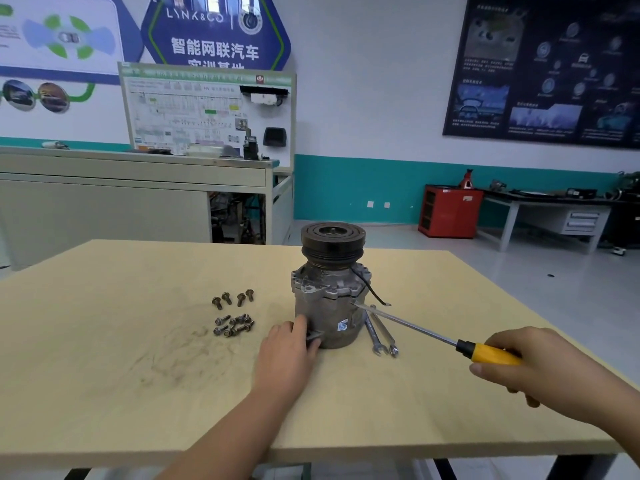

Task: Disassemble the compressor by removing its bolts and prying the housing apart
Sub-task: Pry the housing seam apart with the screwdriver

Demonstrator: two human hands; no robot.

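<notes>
Fingers (509, 341) of the right hand (540, 363) grip a screwdriver (486, 353); sign (214, 32) reads LYNK&CO.

bolts (232, 315) left of compressor (330, 289), wrenches (381, 336) right

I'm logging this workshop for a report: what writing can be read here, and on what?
"LYNK&CO": blue wall sign.
"智能网联汽车": same sign, second line.
Sign's third line: half hidden by diagram board.
Diagram board, dark poster, compressor sticker: too blurred to read.
</notes>
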